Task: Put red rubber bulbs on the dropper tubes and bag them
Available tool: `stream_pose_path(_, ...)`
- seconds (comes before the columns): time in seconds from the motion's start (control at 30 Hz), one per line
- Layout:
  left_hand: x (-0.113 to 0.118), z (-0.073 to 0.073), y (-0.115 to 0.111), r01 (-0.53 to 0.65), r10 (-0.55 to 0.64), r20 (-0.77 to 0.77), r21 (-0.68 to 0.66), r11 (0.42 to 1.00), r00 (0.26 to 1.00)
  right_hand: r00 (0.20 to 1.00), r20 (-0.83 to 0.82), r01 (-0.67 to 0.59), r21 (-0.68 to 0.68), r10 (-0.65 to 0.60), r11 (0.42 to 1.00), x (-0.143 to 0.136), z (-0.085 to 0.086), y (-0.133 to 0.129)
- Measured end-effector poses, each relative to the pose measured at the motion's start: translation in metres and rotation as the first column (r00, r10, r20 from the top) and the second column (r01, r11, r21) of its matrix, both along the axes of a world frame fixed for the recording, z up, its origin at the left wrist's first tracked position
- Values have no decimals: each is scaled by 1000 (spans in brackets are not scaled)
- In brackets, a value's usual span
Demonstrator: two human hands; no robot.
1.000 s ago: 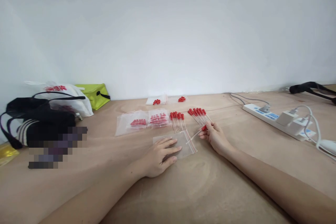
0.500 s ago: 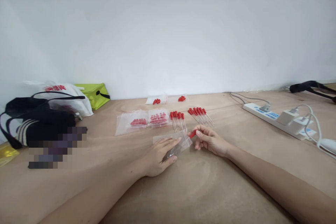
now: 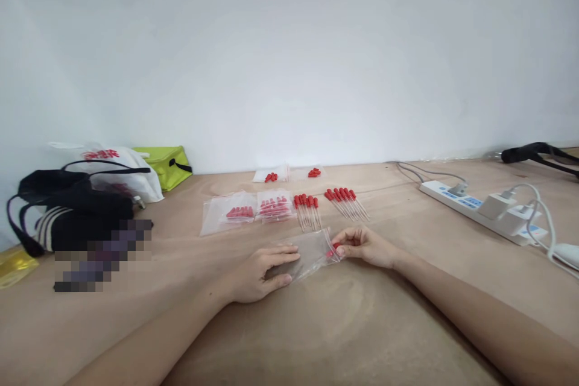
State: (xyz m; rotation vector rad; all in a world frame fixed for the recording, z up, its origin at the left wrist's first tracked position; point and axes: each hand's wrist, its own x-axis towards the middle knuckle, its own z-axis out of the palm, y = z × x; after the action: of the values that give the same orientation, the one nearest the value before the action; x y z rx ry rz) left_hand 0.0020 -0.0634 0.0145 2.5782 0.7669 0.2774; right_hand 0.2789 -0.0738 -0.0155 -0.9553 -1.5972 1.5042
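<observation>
My left hand (image 3: 260, 274) lies with its fingers stretched over the closed end of a clear zip bag (image 3: 310, 251), holding it flat on the table. At the bag's mouth, my right hand (image 3: 368, 246) pinches a small red rubber bulb (image 3: 333, 248), which is partly inside the opening. Beyond the hands lie two groups of thin pale sticks with red bulb tops, one on the left (image 3: 308, 208) and one on the right (image 3: 347, 200). Two zip bags with rows of red bulbs, one (image 3: 239, 212) and another (image 3: 274, 206), rest to their left.
Near the wall are two small piles of red bulbs, a left one (image 3: 271, 178) and a right one (image 3: 313, 173), on clear bags. A white power strip (image 3: 470, 208) with chargers and cables lies at right. A black bag (image 3: 85, 217) and a lime-green box bag (image 3: 167, 166) stand at left.
My right hand has brought the red bulb down into the bag's mouth. My left hand has slid left along the bag, so more of the bag shows. The view has shifted slightly.
</observation>
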Motion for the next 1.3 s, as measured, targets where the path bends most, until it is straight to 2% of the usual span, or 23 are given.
stream_pose_path(0.2,-3,-3,0,-18,18,-12,-7,1000,1000,990,125,-79,65,71,995,6,4,1)
stream_pose_path(0.57,0,1,-2,0,0,1,-7,1000,1000,991,133,-9,17,6,1000,-1,6,1)
stream_pose_path(0.67,0,0,-2,-9,8,19,14,1000,1000,985,170,-13,115,-7,993,-5,7,0)
stream_pose_path(0.77,1,-1,-2,-23,22,28,31,999,999,973,229,-69,279,4,958,-8,11,-3)
stream_pose_path(0.87,1,-1,-2,-32,31,22,37,999,999,961,276,-87,355,-16,931,-10,14,-5)
stream_pose_path(1.07,1,-2,-2,-50,51,-16,56,997,999,915,376,-26,411,-144,911,-6,8,0)
stream_pose_path(1.13,2,-2,-2,-51,52,-27,57,997,998,876,412,66,417,-253,906,-3,7,11)
stream_pose_path(1.23,4,-1,-2,-55,57,-36,54,997,998,757,428,266,489,-494,831,-4,10,35)
stream_pose_path(1.3,4,-2,-2,-60,62,-29,60,996,998,650,480,327,523,-590,787,-10,15,54)
